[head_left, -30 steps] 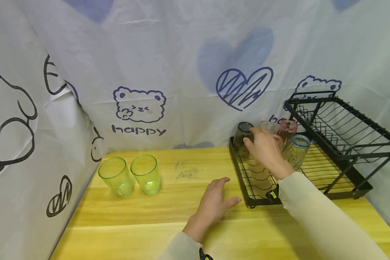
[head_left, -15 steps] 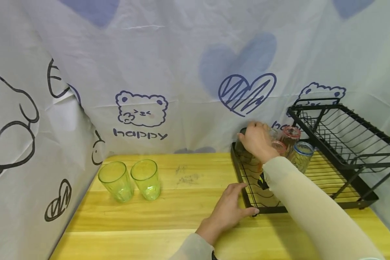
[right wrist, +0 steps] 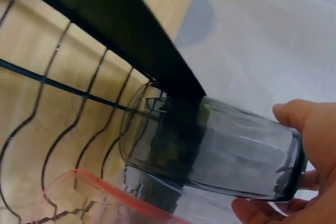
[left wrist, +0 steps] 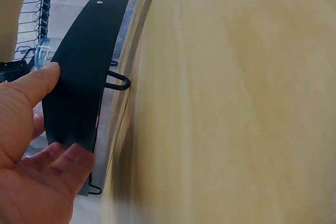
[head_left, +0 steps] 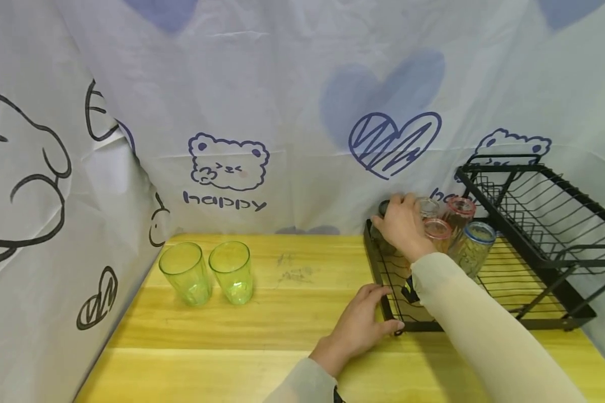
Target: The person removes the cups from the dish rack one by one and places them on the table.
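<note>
My right hand (head_left: 404, 226) grips the base end of a smoky grey glass (right wrist: 244, 148) that stands upside down in the back left corner of the black dish rack (left wrist: 86, 72). In the right wrist view, thumb and fingers lie on opposite sides of its base. The head view shows only part of that glass past my hand. My left hand (head_left: 355, 327) holds the rack's front left corner, thumb on the front panel and fingers at the left side. Beside the grey glass stand upturned glasses: one clear (head_left: 427, 207), two pink-rimmed (head_left: 437, 228), one blue-rimmed (head_left: 476, 246).
Two green glasses (head_left: 186, 274) stand upright on the left of the wooden table (head_left: 222, 330). A raised black wire tier (head_left: 559, 212) stands over the rack's right side. The patterned cloth (head_left: 302, 112) hangs close behind the rack.
My left hand has moved right from the bare table onto the rack's corner. My right hand has shifted from the grey glass's right side to over its base. The view has shifted slightly.
</note>
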